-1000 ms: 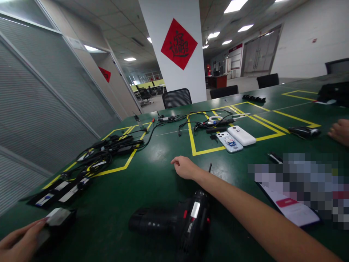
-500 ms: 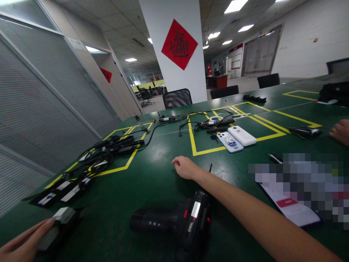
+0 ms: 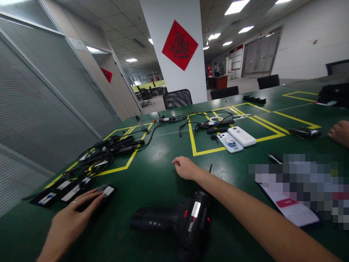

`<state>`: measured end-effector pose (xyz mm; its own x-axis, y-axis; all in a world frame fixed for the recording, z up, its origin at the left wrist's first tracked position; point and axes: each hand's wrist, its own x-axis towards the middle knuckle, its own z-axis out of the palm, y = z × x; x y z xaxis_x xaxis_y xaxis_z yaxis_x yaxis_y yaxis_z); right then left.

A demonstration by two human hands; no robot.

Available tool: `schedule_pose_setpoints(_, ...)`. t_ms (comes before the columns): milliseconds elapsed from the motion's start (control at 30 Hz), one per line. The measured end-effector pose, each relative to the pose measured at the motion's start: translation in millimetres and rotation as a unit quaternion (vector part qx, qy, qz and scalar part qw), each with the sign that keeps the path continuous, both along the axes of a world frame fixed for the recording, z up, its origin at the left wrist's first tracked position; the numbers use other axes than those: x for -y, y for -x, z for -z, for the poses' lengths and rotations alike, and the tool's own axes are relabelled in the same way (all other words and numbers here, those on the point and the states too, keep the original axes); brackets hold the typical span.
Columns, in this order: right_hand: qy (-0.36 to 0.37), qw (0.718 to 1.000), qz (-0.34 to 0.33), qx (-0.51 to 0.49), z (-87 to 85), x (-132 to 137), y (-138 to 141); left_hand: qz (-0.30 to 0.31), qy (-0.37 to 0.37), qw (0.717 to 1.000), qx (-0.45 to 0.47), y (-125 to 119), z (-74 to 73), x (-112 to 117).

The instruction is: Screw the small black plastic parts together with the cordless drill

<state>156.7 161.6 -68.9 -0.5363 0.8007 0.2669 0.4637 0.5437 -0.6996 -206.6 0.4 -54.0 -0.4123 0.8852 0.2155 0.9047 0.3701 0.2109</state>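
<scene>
My left hand [image 3: 71, 217] reaches forward at the lower left. Its fingers lie over and grip a small black battery pack with a white label [image 3: 107, 190] on the green table [image 3: 152, 174]. My right hand [image 3: 185, 168] rests palm down on the table at the centre, fingers loosely bent, holding nothing. A black cordless drill [image 3: 177, 222] lies on its side under my right forearm, between the two hands. A thin black bit [image 3: 209, 167] lies just right of my right wrist.
Black labelled packs [image 3: 61, 191] and tangled cables [image 3: 106, 149] lie at the left inside yellow tape. Two phones [image 3: 234, 139] sit in a taped square ahead. A card on a clipboard [image 3: 296, 211] lies at the right. Another person's hand [image 3: 339, 132] rests at the right edge.
My left hand has moved forward and to the right with the black pack, from the table's near left corner to beside the labelled packs. My right hand has stayed still.
</scene>
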Motion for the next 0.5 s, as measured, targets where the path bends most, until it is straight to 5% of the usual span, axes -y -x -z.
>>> schedule_pose_setpoints(167, 0.007, 1.000, 0.002, -0.007, 0.1, 0, 2, 0.142, -0.006, 0.980, 0.137, -48, -14.1, -50)
schedule_pose_setpoints(500, 0.006, 0.997, 0.064, -0.041, -2.7, -12, -10, 0.396, 0.016, 0.891, 0.221, -173, -17.3, -142)
